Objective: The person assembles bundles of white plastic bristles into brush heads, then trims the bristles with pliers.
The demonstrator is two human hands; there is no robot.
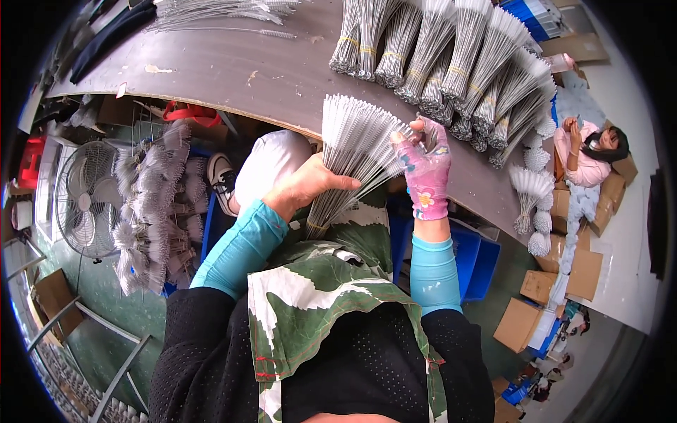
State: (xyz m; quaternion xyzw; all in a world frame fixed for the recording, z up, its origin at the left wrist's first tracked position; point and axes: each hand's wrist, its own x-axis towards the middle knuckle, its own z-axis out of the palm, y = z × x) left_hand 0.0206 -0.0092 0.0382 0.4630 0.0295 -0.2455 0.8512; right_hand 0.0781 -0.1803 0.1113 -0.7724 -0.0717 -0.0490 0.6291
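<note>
My left hand [305, 185] grips a fanned bundle of thin wire brushes [352, 141] by its lower stems, a yellow band around the bottom. My right hand [425, 169], in a pink flowered glove, touches the upper right edge of the fan with its fingertips. The fan lies over the near edge of a grey-brown table [233, 70]. Both forearms wear turquoise sleeves.
Several banded brush bundles [451, 56] lie across the table's far right. Loose brushes [218, 14] sit at the back. A heap of brushes [151, 211] and a fan [84, 201] stand at the left. A seated person [589, 151], cardboard boxes [543, 282] and a blue bin [476, 257] are at the right.
</note>
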